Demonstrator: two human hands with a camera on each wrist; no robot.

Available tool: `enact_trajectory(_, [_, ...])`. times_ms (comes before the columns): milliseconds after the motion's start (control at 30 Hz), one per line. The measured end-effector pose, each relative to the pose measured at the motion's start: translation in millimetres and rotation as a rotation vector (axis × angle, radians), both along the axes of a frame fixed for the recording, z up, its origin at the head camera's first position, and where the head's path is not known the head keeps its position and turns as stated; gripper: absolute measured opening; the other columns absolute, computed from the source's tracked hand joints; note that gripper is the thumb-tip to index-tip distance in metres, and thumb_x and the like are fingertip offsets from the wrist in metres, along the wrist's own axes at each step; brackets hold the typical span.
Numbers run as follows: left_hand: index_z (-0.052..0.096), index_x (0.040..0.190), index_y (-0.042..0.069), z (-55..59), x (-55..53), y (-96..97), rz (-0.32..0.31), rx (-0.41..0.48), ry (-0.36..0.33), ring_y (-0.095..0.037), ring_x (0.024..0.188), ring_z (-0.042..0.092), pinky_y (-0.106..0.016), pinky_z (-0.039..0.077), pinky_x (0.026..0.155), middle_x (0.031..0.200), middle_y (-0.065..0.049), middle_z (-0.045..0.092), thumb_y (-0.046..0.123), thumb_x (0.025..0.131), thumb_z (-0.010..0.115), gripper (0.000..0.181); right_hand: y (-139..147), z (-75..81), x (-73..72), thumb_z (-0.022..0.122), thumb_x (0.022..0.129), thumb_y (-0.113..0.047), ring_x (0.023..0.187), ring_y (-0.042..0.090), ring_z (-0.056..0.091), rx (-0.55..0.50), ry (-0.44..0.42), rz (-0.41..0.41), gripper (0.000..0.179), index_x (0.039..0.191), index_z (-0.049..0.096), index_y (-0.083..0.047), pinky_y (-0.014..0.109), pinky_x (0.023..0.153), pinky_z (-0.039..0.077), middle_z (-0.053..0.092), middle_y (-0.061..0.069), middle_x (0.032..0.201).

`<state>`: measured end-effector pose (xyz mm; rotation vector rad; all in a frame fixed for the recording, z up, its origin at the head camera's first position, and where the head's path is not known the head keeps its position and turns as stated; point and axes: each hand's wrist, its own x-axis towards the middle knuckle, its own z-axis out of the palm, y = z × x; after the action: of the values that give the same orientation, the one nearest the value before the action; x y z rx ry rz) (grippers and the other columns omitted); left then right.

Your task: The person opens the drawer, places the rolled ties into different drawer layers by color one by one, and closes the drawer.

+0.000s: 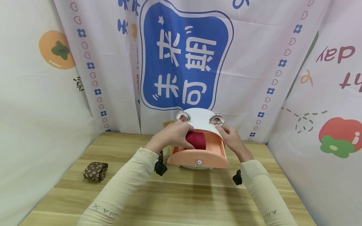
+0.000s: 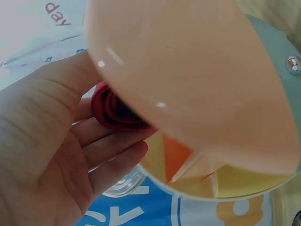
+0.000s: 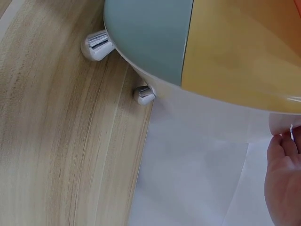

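Observation:
A rolled-up red necktie (image 1: 197, 140) sits inside the pulled-out peach drawer (image 1: 198, 159) at the top of a small cabinet shaped like an alarm clock (image 1: 199, 116). My left hand (image 1: 173, 134) reaches over the drawer's left side and grips the roll between thumb and fingers. In the left wrist view the spiral end of the necktie (image 2: 117, 109) shows, partly hidden by the drawer front (image 2: 197, 84). My right hand (image 1: 232, 138) touches the cabinet's upper right side, its thumb beside the silver bell (image 1: 216, 119). Its fingertips rest against the white shell in the right wrist view.
A brown patterned roll of fabric (image 1: 95, 171) lies at the left of the wooden table (image 1: 181, 197). Printed cloth (image 1: 246, 62) hangs close behind the cabinet and along both sides. Short silver feet (image 3: 97, 45) hold the cabinet off the tabletop.

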<state>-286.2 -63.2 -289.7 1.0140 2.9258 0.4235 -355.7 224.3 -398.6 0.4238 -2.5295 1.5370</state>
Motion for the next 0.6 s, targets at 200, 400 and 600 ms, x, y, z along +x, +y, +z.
enact_trajectory(200, [0.075, 0.125, 0.017, -8.0, -3.6, 5.4, 0.015, -0.031, -0.022, -0.014, 0.093, 0.066, -0.033, 0.057, 0.078, 0.106, 0.003, 0.076, 0.042, 0.084, 0.088, 0.050, -0.5, 0.2, 0.1, 0.053, 0.105, -0.059, 0.121, 0.034, 0.069, -0.012, 0.012, -0.002, 0.061, 0.141, 0.066, -0.012, 0.049, 0.100, 0.059, 0.070, 0.019, 0.136])
enact_trajectory(400, [0.075, 0.124, 0.015, -16.3, -7.2, 7.6, 0.011, -0.050, -0.021, -0.015, 0.091, 0.065, -0.035, 0.054, 0.080, 0.102, 0.003, 0.076, 0.040, 0.086, 0.086, 0.047, -1.1, 0.2, 1.4, 0.053, 0.105, -0.059, 0.122, 0.035, 0.069, -0.011, 0.018, -0.002, 0.062, 0.144, 0.064, -0.012, 0.050, 0.099, 0.059, 0.069, 0.019, 0.138])
enact_trajectory(600, [0.076, 0.122, 0.012, -22.3, -9.8, 8.7, -0.028, -0.029, -0.016, -0.014, 0.089, 0.065, -0.031, 0.056, 0.083, 0.103, 0.001, 0.076, 0.036, 0.087, 0.085, 0.044, -2.2, 0.9, 3.0, 0.053, 0.105, -0.061, 0.122, 0.034, 0.068, -0.013, 0.015, -0.001, 0.063, 0.144, 0.064, -0.013, 0.050, 0.099, 0.060, 0.068, 0.017, 0.139])
